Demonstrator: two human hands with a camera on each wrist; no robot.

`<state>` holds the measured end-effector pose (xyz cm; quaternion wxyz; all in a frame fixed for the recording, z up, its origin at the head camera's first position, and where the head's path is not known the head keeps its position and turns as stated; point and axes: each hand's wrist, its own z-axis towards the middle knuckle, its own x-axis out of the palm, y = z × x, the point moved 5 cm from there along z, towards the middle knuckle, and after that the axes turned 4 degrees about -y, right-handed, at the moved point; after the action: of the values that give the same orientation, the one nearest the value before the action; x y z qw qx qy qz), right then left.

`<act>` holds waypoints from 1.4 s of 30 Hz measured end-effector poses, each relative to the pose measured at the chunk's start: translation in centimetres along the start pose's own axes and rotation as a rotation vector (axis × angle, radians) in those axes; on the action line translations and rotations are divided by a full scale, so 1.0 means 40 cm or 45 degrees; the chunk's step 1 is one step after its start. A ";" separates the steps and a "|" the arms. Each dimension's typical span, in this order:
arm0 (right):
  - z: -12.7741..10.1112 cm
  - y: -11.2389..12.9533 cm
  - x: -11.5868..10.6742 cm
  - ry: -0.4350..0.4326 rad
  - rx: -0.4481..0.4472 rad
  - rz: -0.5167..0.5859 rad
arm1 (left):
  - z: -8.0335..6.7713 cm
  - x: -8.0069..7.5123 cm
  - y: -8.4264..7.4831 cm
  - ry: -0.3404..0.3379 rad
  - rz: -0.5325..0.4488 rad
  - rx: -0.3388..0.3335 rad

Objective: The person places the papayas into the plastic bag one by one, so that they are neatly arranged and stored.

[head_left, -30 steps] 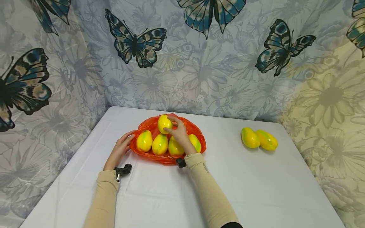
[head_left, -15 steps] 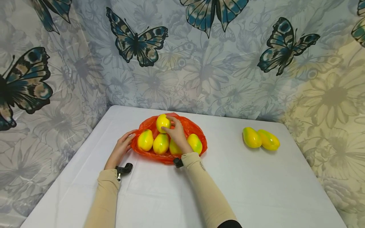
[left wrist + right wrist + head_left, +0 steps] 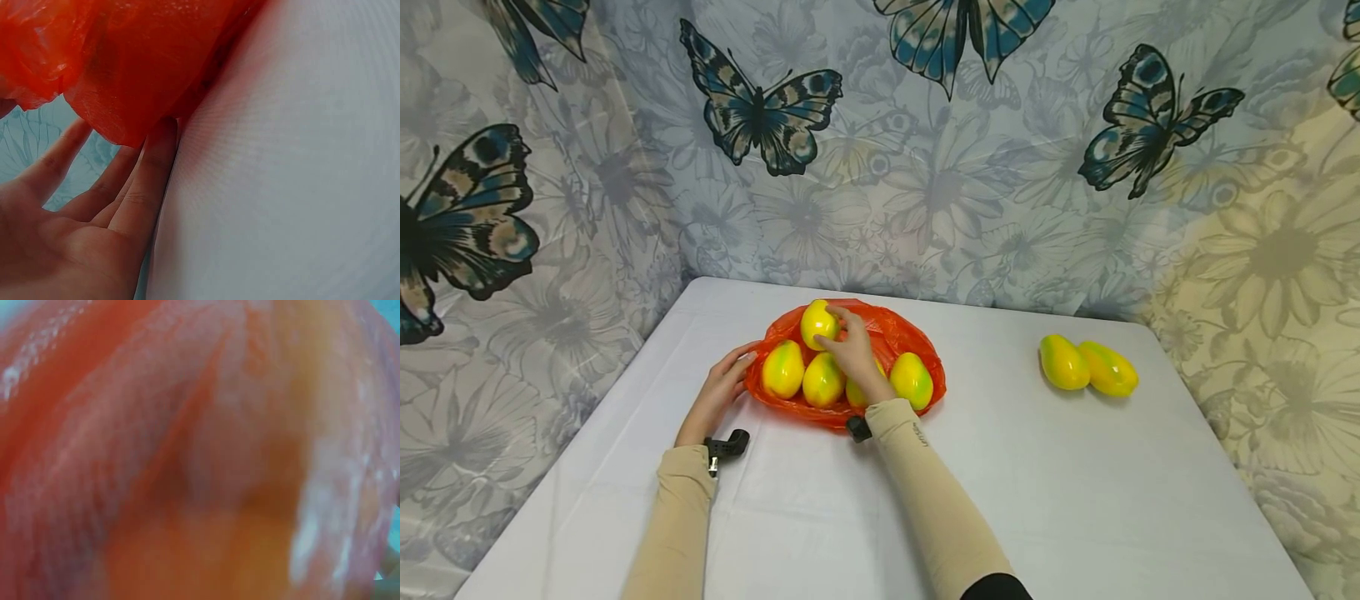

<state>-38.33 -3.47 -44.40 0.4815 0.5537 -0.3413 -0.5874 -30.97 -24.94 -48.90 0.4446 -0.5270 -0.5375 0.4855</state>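
My right hand [image 3: 852,348] holds a yellow-green mango [image 3: 816,323] by its right side, above the back left part of a red plastic bag [image 3: 891,329]. In a row along the bag's front lie several more mangoes [image 3: 782,369], one partly hidden behind my right hand. At the bag's left edge, my left hand [image 3: 718,392] touches the plastic with its fingers extended. The left wrist view shows those fingers [image 3: 150,162] straight against the red plastic [image 3: 156,56]. The right wrist view is blurred, filled by red plastic [image 3: 94,425] at close range.
Two more mangoes [image 3: 1063,362] lie side by side, touching, on the right of the white table [image 3: 1000,467]. A patterned cloth with butterflies [image 3: 940,208] hangs behind and at the sides of the table.
My right hand has moved slightly left with the mango, uncovering more of the rightmost mango in the bag. My left hand stays at the bag's edge.
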 end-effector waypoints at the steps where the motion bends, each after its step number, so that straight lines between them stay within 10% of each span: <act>1: 0.000 -0.001 0.003 0.007 -0.007 -0.009 | 0.000 0.000 0.000 0.001 -0.003 0.000; 10: -0.003 -0.004 0.023 0.065 0.028 -0.047 | 0.038 -0.019 0.053 -0.025 0.009 0.063; 42: -0.007 -0.003 0.018 0.165 0.072 -0.068 | 0.040 -0.020 0.055 -0.041 0.024 0.001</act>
<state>-38.02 -4.08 -44.77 0.4710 0.6128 -0.3109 -0.5531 -32.23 -25.87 -51.27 0.4314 -0.5241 -0.5395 0.4982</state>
